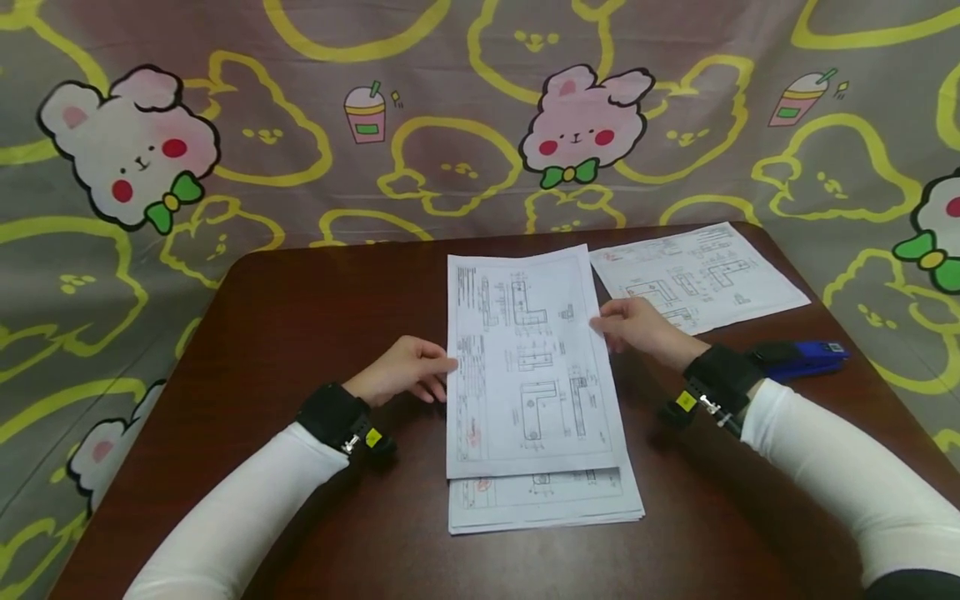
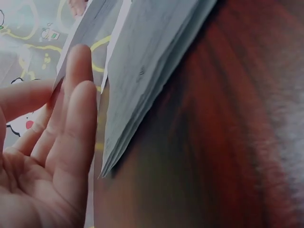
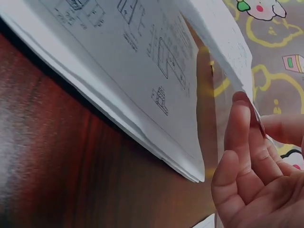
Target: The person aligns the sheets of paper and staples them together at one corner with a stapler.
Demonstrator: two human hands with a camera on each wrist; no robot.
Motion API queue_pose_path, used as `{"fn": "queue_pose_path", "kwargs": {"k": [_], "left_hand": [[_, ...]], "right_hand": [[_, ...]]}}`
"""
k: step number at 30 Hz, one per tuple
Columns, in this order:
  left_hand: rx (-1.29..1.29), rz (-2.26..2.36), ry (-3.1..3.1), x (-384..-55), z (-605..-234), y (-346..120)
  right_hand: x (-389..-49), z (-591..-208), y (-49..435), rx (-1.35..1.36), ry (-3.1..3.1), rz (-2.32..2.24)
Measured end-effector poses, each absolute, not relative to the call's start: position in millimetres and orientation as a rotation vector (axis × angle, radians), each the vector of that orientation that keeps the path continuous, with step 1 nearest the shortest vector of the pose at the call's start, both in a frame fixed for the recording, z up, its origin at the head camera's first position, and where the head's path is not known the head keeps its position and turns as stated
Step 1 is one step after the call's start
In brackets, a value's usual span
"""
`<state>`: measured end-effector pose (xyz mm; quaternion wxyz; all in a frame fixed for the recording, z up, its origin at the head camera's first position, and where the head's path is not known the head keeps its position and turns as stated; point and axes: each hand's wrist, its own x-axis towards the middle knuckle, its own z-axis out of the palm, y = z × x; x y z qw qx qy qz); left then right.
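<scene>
A sheet of paper printed with technical drawings [image 1: 536,417] is held up between both hands, above a stack of similar sheets [image 1: 555,504]. My left hand [image 1: 408,371] pinches its left edge between thumb and fingers. On the opposite edge, my right hand [image 1: 641,327] pinches the sheet the same way. Both wrist views show a gap between the raised sheet and the stack [image 2: 142,71] lying on the table. In the right wrist view, line drawings cover the top page of the stack [image 3: 133,95].
Another drawing sheet [image 1: 712,271] lies at the table's back right. A blue and black stapler [image 1: 802,358] sits beside the right wrist, partly behind its strap. Behind the dark brown table [image 1: 315,300] hangs a patterned cloth [image 1: 450,108].
</scene>
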<state>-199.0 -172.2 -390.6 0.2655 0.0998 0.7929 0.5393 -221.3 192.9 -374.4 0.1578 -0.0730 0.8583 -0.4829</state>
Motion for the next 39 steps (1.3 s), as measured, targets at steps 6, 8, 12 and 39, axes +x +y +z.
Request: {"fn": "queue_pose_path", "kwargs": {"k": [6, 8, 12, 39], "left_hand": [[0.306, 1.356, 2.118, -190.6, -391.7, -171.8], [0.314, 1.326, 2.107, -188.8, -392.1, -171.4], [0.329, 1.285, 2.095, -187.2, -394.4, -170.4], [0.344, 1.103, 2.133, -176.2, -406.1, -164.7]], "right_hand": [[-217.4, -378.3, 199.4, -0.190, 2.381, -1.355], [-215.6, -379.9, 200.6, -0.197, 2.370, -1.336], [-211.1, -384.2, 200.8, -0.219, 2.361, -1.298], [-202.7, -406.3, 198.0, -0.387, 2.512, -0.964]]}}
